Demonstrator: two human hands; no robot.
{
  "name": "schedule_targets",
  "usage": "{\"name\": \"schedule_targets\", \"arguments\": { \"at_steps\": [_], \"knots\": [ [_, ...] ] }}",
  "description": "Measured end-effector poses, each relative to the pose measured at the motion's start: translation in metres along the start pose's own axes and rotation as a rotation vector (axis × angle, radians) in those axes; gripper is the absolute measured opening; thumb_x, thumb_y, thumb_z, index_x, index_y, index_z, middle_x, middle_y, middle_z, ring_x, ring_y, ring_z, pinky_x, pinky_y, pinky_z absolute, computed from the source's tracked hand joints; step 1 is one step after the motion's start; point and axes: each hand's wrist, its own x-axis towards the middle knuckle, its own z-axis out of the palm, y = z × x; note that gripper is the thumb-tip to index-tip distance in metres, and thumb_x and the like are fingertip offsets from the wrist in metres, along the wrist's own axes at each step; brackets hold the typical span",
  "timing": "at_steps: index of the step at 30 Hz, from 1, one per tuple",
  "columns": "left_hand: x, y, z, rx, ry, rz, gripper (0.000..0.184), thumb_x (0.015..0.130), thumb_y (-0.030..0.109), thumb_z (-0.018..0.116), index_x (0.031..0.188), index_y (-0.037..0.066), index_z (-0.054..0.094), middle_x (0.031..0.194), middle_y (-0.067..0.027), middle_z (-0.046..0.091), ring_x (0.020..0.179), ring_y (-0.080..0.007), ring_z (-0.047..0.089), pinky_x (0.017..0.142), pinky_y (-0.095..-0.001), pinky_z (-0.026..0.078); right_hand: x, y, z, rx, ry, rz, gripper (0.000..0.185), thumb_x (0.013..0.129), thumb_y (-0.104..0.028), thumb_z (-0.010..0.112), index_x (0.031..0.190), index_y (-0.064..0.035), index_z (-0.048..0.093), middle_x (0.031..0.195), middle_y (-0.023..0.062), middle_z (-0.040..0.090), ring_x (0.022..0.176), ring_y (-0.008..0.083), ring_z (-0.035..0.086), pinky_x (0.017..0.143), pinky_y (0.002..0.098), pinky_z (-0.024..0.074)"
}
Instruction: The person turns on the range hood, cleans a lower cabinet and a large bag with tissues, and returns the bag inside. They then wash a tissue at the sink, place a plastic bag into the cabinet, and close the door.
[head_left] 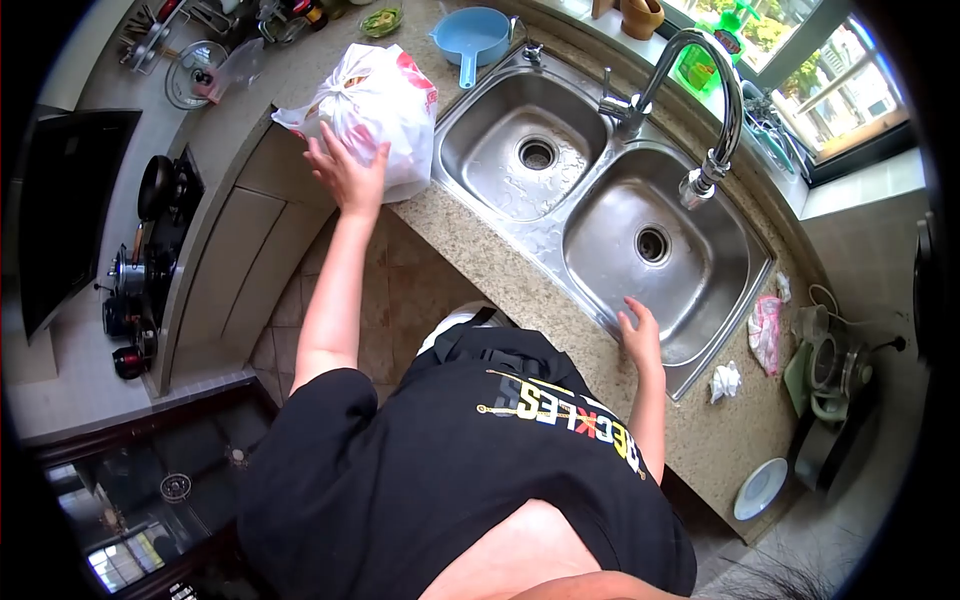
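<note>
A full white plastic bag (375, 105) with red print, knotted at the top, stands on the counter left of the sink. My left hand (350, 175) rests against its near side, fingers spread and not wrapped round it. The double steel sink (585, 190) has wet basins, and nothing lies in either one. Over the near edge of the right basin is my right hand (640, 335), its fingers apart and holding nothing. Whether it touches the rim I cannot tell.
A chrome faucet (690, 60) arches over the right basin. Behind the bag sit a blue plastic strainer (472, 38) and a glass bowl (380, 20). On the right are a crumpled tissue (725, 381), a pink packet (765, 335) and a white plate (761, 488). A stove (180, 200) is leftward.
</note>
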Motion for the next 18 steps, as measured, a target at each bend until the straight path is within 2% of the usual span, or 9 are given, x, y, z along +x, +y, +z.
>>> {"name": "schedule_targets", "arguments": {
  "at_steps": [2,4,5,6,9,13,14,17,18],
  "knots": [
    [0.03,-0.005,0.005,0.073,-0.035,-0.085,0.111,0.059,0.053,0.071,0.139,0.011,0.008,0.136,-0.0289,0.013,0.127,-0.0482,0.009,0.095,-0.0634,0.018,-0.01,-0.003,0.002,-0.375,0.12,-0.241,0.032,0.077,-0.016,0.06,0.107,-0.0053,0.058,0.108,0.0165,0.056,0.106,0.0295,0.05,0.092,0.037,0.0363],
    [0.057,-0.02,0.018,0.036,-0.213,-0.144,0.114,0.057,0.055,0.072,0.139,0.012,0.006,0.136,-0.0293,0.014,0.129,-0.0466,0.004,0.097,-0.0603,0.018,-0.018,-0.009,0.006,-0.334,0.159,-0.204,0.031,0.077,-0.014,0.06,0.107,-0.004,0.058,0.108,0.0172,0.056,0.104,0.0303,0.051,0.09,0.0367,0.0383],
    [0.064,-0.041,0.042,-0.002,-0.164,-0.024,0.107,0.057,0.051,0.074,0.137,0.011,0.015,0.129,-0.0302,0.028,0.125,-0.0447,0.02,0.097,-0.0529,0.027,-0.022,-0.011,0.01,-0.289,0.188,-0.171,0.03,0.077,-0.013,0.059,0.106,-0.0027,0.058,0.107,0.0179,0.056,0.101,0.0312,0.052,0.088,0.0364,0.0403],
    [0.068,-0.046,0.048,-0.014,-0.174,-0.01,0.107,0.057,0.051,0.074,0.137,0.011,0.015,0.129,-0.0302,0.028,0.125,-0.0447,0.02,0.097,-0.0529,0.027,-0.023,-0.009,0.015,-0.286,0.204,-0.158,0.03,0.077,-0.013,0.059,0.106,-0.0027,0.058,0.107,0.0179,0.056,0.101,0.0312,0.052,0.088,0.0364,0.0403],
    [0.066,-0.053,0.05,-0.242,-0.145,-0.028,0.079,0.062,0.038,0.074,0.123,0.005,0.036,0.111,-0.0259,0.048,0.101,-0.0401,0.048,0.085,-0.0438,0.04,-0.028,-0.012,0.033,-0.248,0.346,-0.075,0.031,0.077,-0.012,0.059,0.106,-0.002,0.058,0.107,0.0187,0.056,0.102,0.0319,0.051,0.09,0.0374,0.0393],
    [0.063,-0.066,0.033,-0.471,-0.142,0.09,0.058,0.066,0.019,0.074,0.114,0.002,0.046,0.104,-0.0199,0.056,0.096,-0.0346,0.055,0.082,-0.0379,0.044,-0.032,-0.031,0.063,-0.243,0.381,0.012,0.033,0.077,-0.013,0.059,0.109,-0.003,0.056,0.111,0.0186,0.054,0.106,0.0306,0.05,0.092,0.0361,0.0379],
    [0.064,-0.069,0.026,-0.525,-0.162,0.135,0.053,0.066,0.014,0.073,0.112,0.002,0.048,0.103,-0.0186,0.058,0.094,-0.0323,0.057,0.081,-0.0361,0.044,-0.033,-0.044,0.066,-0.146,0.358,0.056,0.036,0.078,-0.013,0.059,0.112,-0.0022,0.055,0.114,0.0161,0.054,0.11,0.0278,0.049,0.093,0.0349,0.0371],
    [0.065,-0.07,-0.001,-0.661,-0.337,0.278,0.051,0.071,0.012,0.071,0.115,0.003,0.049,0.102,-0.0128,0.058,0.092,-0.0186,0.055,0.08,-0.0304,0.044,-0.043,-0.096,0.062,0.97,0.19,0.019,0.049,0.083,-0.019,0.057,0.126,-0.0037,0.041,0.12,0.0132,0.05,0.112,0.0222,0.047,0.095,0.0339,0.0356],
    [0.068,-0.069,-0.008,-0.731,-0.443,0.312,0.05,0.071,0.011,0.071,0.116,0.003,0.049,0.102,-0.0114,0.058,0.092,-0.0167,0.054,0.078,-0.0296,0.045,-0.049,-0.115,0.06,1.11,0.176,-0.091,0.051,0.083,-0.023,0.057,0.127,-0.0037,0.039,0.12,0.0135,0.05,0.112,0.0222,0.048,0.095,0.0341,0.0358]
  ]
}}
